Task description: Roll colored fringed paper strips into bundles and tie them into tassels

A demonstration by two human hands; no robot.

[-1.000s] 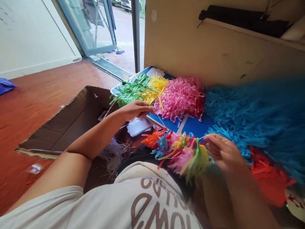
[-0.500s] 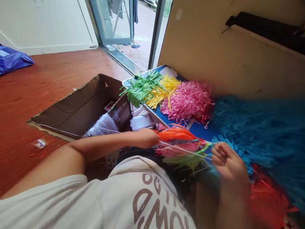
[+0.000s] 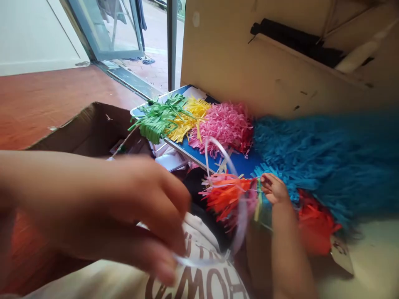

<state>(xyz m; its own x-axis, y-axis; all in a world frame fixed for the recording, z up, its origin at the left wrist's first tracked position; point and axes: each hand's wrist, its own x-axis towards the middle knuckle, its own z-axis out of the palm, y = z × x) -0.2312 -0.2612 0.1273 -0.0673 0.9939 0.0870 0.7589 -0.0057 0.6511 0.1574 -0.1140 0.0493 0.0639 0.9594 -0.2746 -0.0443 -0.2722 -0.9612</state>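
My left hand (image 3: 124, 211) is raised close to the camera, large and blurred, its fingers pinched on a clear thin string (image 3: 218, 249) that loops up and over toward the tassels. My right hand (image 3: 273, 189) is closed on the end of a bundle of coloured paper tassels (image 3: 229, 195), orange in front with pink and green behind, held over my lap. On the blue board (image 3: 240, 164) behind lie separate heaps of green tassels (image 3: 156, 118), yellow tassels (image 3: 187, 120), pink tassels (image 3: 226, 124) and a big blue tassel heap (image 3: 321, 153). Red tassels (image 3: 314, 224) lie right of my right arm.
An open cardboard box (image 3: 90, 133) stands on the red-brown floor at my left, with white papers (image 3: 170, 160) by its inner edge. A tall beige panel (image 3: 249, 54) rises behind the board. A glass door (image 3: 109, 25) is at the back left.
My left hand has risen from beside the tassel bundle to just before the camera, drawing the string out into a loop. My right hand keeps hold of the bundle, which now bunches up.
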